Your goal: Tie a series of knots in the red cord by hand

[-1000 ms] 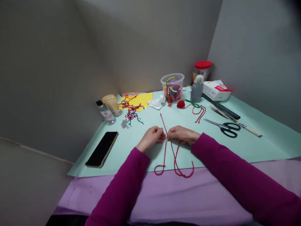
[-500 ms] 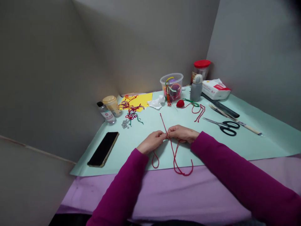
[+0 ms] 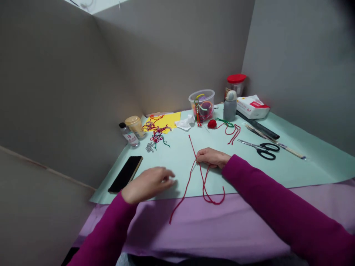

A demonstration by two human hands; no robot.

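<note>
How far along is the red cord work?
Looks done: looped red cords lie on and beside the yellow paper. In hand: the right hand pinches a red cord; the left hand is open, off it. Left: that cord's ends lie loose, with no clear knotwork visible.

Black-handled steel scissors (image 3: 262, 150) lie out on the mint-green paper sheet (image 3: 305, 171), with a black smartphone (image 3: 125, 173) way over on the left! Up in the corner, a clear plastic tub (image 3: 202, 105) (crammed with colourful bits) sits near a red-lidded jar (image 3: 235, 83).

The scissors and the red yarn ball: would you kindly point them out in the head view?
Scissors (image 3: 260, 148), head view, on the black handle where the loops meet.
Red yarn ball (image 3: 212, 123), head view, on the middle of the ball.
</note>
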